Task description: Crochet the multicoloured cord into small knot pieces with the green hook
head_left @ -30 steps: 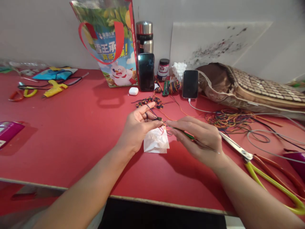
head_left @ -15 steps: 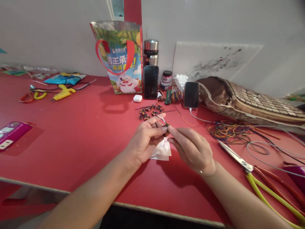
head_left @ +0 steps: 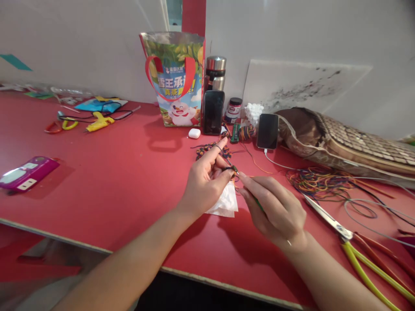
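Note:
My left hand is closed in a pinch on a small dark multicoloured crochet piece. Its index finger points up and away, with a dark strand of yarn looped around it. In my right hand, the fingers grip a crochet hook whose green handle shows below them. The hook's tip meets the crochet piece, partly hidden by the fingertips. Beneath the hands lies a crumpled white tissue. Just beyond my left fingers sits a string of small crocheted pieces, partly covered by that hand.
Large scissors lie at the right, below a tangle of yarn. Behind stand a shopping bag, a thermos, two phones and a jar. A yellow glue gun and a purple device are at the left.
The view has shifted left, so things appear further right. My left index finger has stretched upward, and my right hand has drawn back slightly, showing the hook's green handle.

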Motion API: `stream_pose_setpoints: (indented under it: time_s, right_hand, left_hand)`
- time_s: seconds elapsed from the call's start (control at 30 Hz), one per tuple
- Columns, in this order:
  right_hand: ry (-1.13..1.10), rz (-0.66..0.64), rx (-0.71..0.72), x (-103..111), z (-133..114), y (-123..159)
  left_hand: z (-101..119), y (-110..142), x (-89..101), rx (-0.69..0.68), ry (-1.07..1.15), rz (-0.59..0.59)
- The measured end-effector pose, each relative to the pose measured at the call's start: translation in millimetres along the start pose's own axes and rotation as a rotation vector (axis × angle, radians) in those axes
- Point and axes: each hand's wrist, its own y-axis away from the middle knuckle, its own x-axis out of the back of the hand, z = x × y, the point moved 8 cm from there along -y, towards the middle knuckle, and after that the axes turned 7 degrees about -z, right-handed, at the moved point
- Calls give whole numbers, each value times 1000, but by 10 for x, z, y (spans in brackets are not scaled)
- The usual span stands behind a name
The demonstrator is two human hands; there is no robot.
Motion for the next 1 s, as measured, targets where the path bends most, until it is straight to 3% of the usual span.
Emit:
stream_pose_setpoints:
  time_s: [0.53, 0.7, 0.83, 1.0]
  right_hand:
    - [-304, -47, -198, 177, 188, -101]
    - [-444, -71, -292, 177, 325, -87]
    - [-647, -108, -463, 139, 532, -14]
    - [-993, -190, -837, -4, 763, 153]
  left_hand:
    - [66, -29, 47, -73, -217, -29]
    - [61, -36, 9, -78, -265, -109]
    - [49, -35, -36, -53, -245, -221]
    - [-7, -38, -98, -17, -41, -380]
